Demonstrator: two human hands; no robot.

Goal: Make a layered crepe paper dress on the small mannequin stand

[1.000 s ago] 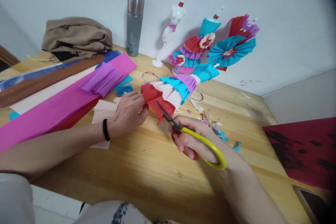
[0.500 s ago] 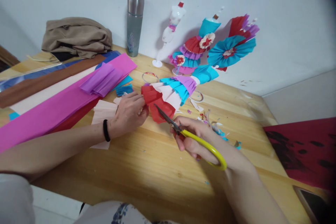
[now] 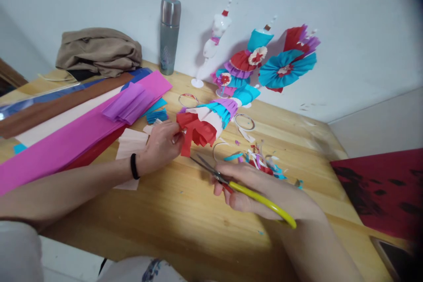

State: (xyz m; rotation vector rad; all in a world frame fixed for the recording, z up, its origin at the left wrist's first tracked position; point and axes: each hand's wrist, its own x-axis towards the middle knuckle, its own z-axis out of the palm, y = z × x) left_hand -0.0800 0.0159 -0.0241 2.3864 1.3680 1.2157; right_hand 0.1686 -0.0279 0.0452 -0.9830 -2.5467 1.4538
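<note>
My left hand (image 3: 163, 143), fingers closed, pinches the red hem of a tiered crepe-paper dress (image 3: 203, 131) on a small doll form lying tilted over the table. Blue, purple, white and red layers make up its skirt. From the hem, beside my left fingertips, hangs a narrow red paper strip (image 3: 187, 143). My right hand (image 3: 241, 180) grips yellow-handled scissors (image 3: 264, 200). Their blades are slightly apart, with the tips just below the strip's lower end. A pale paper piece (image 3: 127, 152) lies partly behind my left wrist.
Crepe-paper sheets, a magenta one (image 3: 76, 130) among them, cover the left side. A thermos (image 3: 170, 37), a bare mannequin (image 3: 220, 26) and two dressed ones line the wall. Paper scraps (image 3: 264, 163) and a tape ring (image 3: 244, 122) lie right. A brown cloth (image 3: 99, 50) sits back left.
The scissors have moved down, off the red layer, and their blades have parted. The red hem now hangs with a separate strip, and the dressed form has shifted slightly left.
</note>
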